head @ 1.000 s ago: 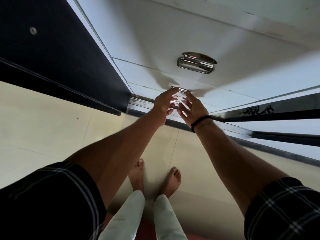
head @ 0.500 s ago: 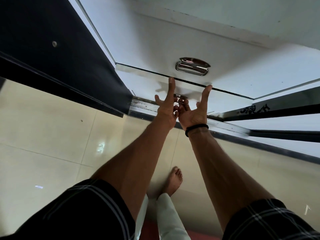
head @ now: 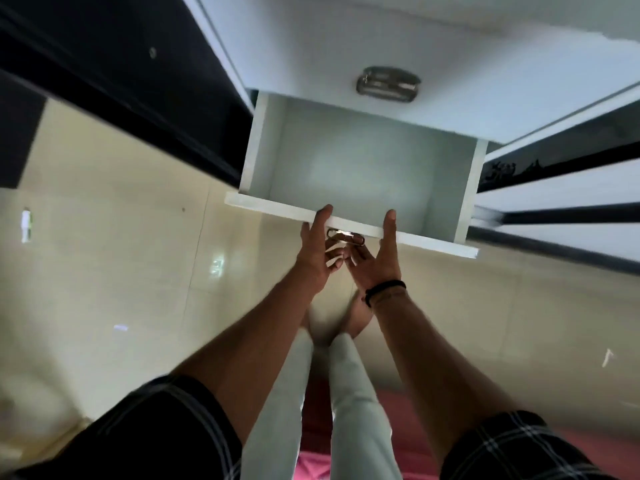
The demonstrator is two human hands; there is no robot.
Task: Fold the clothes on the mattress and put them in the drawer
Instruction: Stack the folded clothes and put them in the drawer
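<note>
The white lower drawer stands pulled out towards me, and its grey inside shows only a bare bottom. On its front panel is a metal handle. My left hand and my right hand meet at that handle with their lower fingers curled round it. One straight finger of each hand reaches up over the front panel's top edge. A black band circles my right wrist.
Above the open drawer sits a shut white drawer with its own metal handle. A black panel runs along the left, and black-and-white striped furniture along the right. Beige floor tiles lie below, with my bare feet and a pink mattress edge.
The lower drawer has slid from nearly shut to well open, pulled towards me by both hands on its handle. My view has tilted and blurred slightly.
</note>
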